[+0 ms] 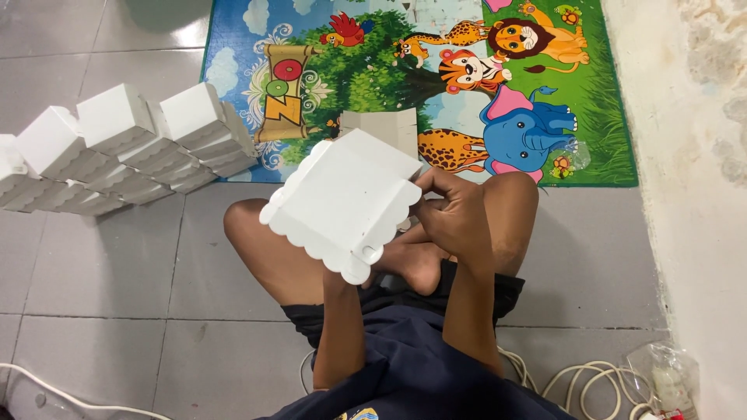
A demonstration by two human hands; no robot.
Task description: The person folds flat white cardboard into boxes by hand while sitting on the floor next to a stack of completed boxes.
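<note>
I hold a white cardboard box [342, 202] with scalloped edges above my crossed legs. My right hand [451, 214] grips its right side, fingers curled against the flap. My left hand is mostly hidden under the box; only the forearm shows, rising to the box's lower edge. A flat unfolded grey-white carton piece [385, 124] lies on the mat just beyond the box.
Several folded white boxes [117, 148] are lined up in stacked rows on the grey tile floor at left. A colourful animal play mat [436, 78] lies ahead. A rough wall [692, 155] runs along the right. White cables [576, 381] and a plastic bag [661, 377] lie at bottom right.
</note>
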